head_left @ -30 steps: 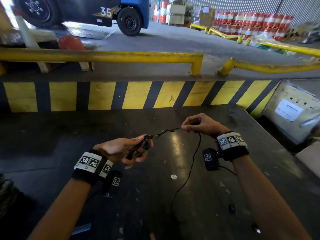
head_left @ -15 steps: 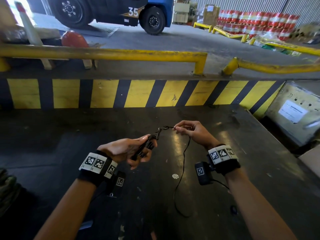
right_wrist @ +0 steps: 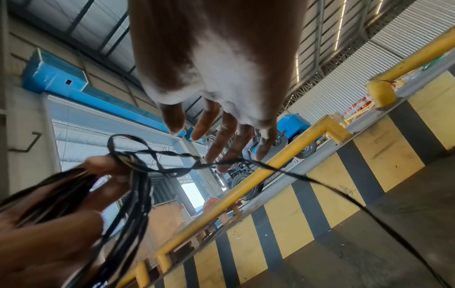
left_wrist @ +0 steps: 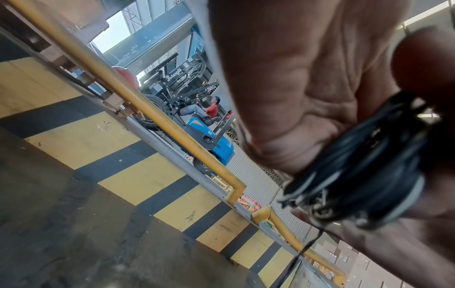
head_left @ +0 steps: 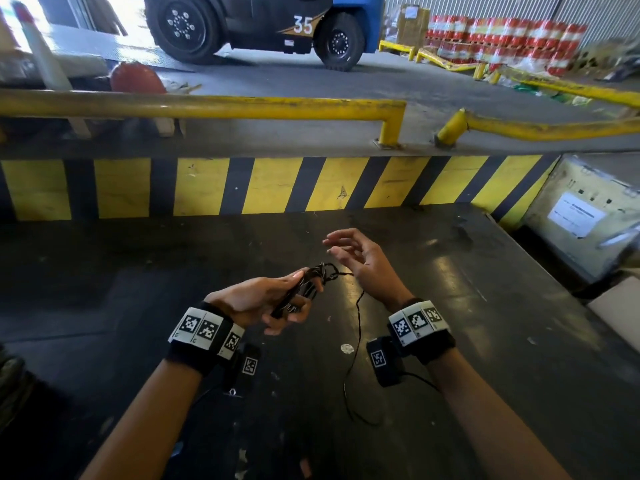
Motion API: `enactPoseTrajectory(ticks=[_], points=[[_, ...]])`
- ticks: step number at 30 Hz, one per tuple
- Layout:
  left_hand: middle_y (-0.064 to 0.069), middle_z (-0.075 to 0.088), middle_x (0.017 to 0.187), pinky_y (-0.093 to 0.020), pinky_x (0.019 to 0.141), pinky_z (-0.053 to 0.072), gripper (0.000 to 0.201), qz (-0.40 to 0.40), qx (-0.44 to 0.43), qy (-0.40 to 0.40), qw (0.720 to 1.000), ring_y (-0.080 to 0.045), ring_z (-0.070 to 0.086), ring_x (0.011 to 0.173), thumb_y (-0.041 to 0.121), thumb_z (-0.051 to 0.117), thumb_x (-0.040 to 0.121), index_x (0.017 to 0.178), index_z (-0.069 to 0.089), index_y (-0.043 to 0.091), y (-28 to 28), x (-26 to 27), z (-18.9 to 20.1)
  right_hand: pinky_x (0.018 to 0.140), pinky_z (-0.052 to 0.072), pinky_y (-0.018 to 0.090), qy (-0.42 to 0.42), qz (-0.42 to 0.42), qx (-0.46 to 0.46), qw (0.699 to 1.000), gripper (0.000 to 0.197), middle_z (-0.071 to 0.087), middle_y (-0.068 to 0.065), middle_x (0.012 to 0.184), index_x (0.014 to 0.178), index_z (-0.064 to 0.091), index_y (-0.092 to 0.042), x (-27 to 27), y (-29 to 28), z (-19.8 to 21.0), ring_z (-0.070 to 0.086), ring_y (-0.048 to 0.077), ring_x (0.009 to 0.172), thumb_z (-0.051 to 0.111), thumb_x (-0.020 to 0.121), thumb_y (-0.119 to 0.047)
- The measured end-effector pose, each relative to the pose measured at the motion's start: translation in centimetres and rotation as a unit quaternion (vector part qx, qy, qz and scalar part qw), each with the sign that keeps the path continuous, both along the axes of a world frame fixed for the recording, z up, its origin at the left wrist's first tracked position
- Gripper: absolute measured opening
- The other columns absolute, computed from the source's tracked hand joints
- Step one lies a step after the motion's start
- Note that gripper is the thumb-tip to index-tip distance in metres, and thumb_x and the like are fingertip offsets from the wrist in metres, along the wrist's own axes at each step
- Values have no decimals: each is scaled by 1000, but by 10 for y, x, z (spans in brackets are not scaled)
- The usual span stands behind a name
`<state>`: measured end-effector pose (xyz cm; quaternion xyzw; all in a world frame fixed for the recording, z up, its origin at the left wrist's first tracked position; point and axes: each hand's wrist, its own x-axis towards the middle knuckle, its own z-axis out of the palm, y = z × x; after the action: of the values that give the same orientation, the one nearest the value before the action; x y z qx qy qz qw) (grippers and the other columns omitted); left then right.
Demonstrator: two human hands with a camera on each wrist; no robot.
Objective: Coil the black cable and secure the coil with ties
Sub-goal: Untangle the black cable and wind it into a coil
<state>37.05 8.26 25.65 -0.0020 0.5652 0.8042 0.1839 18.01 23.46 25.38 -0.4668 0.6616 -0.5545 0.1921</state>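
Note:
My left hand (head_left: 273, 299) grips a small bundle of coiled black cable (head_left: 304, 287) above the dark table, thumb pressed on top. The left wrist view shows the coil (left_wrist: 364, 167) squeezed between palm and fingers. A twisted strand (right_wrist: 172, 155) leaves the bundle toward my right hand, and the loose tail (head_left: 356, 344) hangs to the table and curls there. My right hand (head_left: 349, 252) hovers just right of the coil with fingers spread and straight; the strand crosses near its fingertips (right_wrist: 214, 154), and no pinch shows.
The dark, scuffed table (head_left: 485, 341) ends at a yellow-and-black striped wall (head_left: 270, 185) with yellow guard rails (head_left: 214, 105) above. A blue forklift (head_left: 263, 26) stands beyond. A grey labelled box (head_left: 581, 216) sits at the right. A white speck (head_left: 347, 348) lies on the table.
My right hand let go of the twisted strand, opened its fingers and moved closer to the coil. The strand, earlier stretched taut between the hands, now sags in a loop.

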Motion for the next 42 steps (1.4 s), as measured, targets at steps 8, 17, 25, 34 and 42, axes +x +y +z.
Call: enactPoseTrajectory(ticks=[8, 17, 25, 34, 42], points=[[-9, 46, 80, -24, 44, 37, 41, 25, 53, 10, 998, -8, 38, 44, 40, 22, 105, 133, 43, 17, -2, -2, -7, 88, 54, 24, -29, 18, -27, 999, 19, 77, 5, 110, 106, 75, -6, 9, 8, -1, 71, 12, 101, 59, 96, -12], [-5, 40, 75, -24, 44, 23, 45, 51, 43, 26, 997, -11, 19, 45, 47, 23, 102, 132, 46, 22, 6, -1, 2, 95, 58, 43, 18, 39, -32, 999, 17, 76, 2, 104, 103, 74, -13, 12, 21, 1, 72, 21, 102, 70, 89, -23], [-8, 46, 78, -26, 43, 24, 38, 20, -2, 1, 1000, -12, 21, 45, 40, 25, 106, 129, 45, 18, 7, -1, -6, 91, 56, 25, -43, -39, -80, 995, 18, 70, 5, 116, 97, 78, -3, 3, 18, 15, 68, 8, 107, 73, 90, -18], [-5, 44, 73, -23, 41, 21, 45, 46, -148, -94, 983, -12, 19, 46, 53, 33, 101, 125, 51, 21, 2, 6, -31, 63, 46, 26, -277, -47, 12, 960, 24, 51, -5, 61, 81, 62, -15, -40, 27, 68, 52, 12, 57, 52, 103, -19], [-5, 42, 72, -19, 38, 25, 41, 38, -125, -90, 987, -10, 19, 44, 52, 32, 100, 120, 51, 22, -3, 16, -33, 49, 48, 18, -162, -8, 139, 977, 5, 62, -4, 63, 92, 77, -12, -74, 31, 70, 51, 8, 54, 75, 89, -16]])
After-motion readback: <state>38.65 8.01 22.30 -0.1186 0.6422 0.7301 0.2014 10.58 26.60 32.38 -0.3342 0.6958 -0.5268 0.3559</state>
